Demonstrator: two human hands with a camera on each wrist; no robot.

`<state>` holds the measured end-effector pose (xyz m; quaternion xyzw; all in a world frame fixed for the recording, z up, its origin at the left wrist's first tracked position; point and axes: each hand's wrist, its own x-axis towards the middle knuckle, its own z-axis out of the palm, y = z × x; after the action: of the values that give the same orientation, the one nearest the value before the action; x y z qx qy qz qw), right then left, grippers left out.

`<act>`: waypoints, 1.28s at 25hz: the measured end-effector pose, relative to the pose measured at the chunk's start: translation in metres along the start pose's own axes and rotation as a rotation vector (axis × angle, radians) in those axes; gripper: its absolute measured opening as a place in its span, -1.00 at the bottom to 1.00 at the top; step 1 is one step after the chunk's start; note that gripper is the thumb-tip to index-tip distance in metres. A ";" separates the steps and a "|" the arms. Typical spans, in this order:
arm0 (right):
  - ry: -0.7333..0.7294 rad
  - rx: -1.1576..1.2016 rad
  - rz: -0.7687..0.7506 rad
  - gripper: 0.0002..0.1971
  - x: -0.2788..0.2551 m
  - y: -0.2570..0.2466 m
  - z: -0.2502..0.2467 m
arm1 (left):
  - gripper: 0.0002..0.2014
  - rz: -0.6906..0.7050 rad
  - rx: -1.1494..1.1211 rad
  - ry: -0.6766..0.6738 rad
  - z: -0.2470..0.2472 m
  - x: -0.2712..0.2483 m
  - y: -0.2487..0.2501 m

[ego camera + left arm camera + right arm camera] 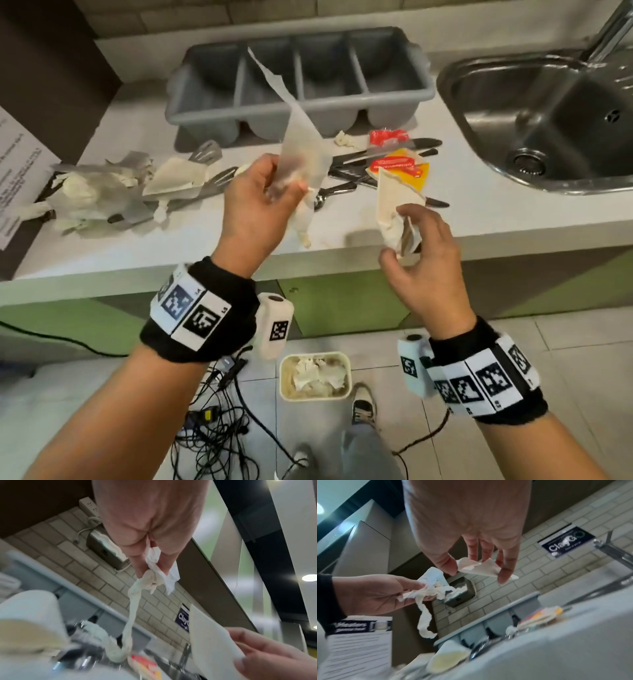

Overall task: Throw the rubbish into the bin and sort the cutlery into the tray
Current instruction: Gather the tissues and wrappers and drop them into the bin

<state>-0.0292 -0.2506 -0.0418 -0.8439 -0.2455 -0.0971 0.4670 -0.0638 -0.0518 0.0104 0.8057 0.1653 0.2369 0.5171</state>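
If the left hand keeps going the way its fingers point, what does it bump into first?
Probably the knives and spoons heaped on the counter, then the grey tray behind. Depth is unclear; the left hand, gripping paper, may pass above them.

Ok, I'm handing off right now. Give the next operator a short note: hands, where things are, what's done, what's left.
Left hand grips a twisted tissue and wrapper. Right hand pinches a crumpled napkin.
Both are above the counter edge; the bin sits on the floor below, already holding tissues.
Cutlery tray looks empty, nothing sorted yet.
Left: drop both handfuls in the bin, clear the tissue pile and sauce packets, then sort the cutlery into the tray.
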 end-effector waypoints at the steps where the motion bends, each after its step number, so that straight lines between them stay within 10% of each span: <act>1: -0.037 0.027 0.003 -0.50 -0.023 -0.006 0.010 | -0.79 -0.018 -0.006 -0.049 -0.005 -0.023 -0.011; 7: -0.296 0.053 0.203 -0.54 -0.139 0.017 0.072 | -0.86 -0.213 0.066 -0.235 -0.009 -0.121 -0.111; 14: -0.644 -0.041 0.612 -0.52 -0.209 0.157 0.179 | -0.77 -0.551 0.250 -0.353 0.057 -0.157 -0.279; 25: -1.034 -0.178 0.628 -0.47 -0.292 0.370 0.332 | -0.58 -0.608 0.561 -0.627 0.168 -0.217 -0.548; 32: -1.125 -0.288 0.676 -0.53 -0.310 0.436 0.394 | -0.49 -0.701 0.870 -0.800 0.201 -0.231 -0.629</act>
<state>-0.1016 -0.2150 -0.7010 -0.8502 -0.1583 0.4774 0.1553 -0.1582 -0.0636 -0.6825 0.8645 0.2929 -0.3480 0.2140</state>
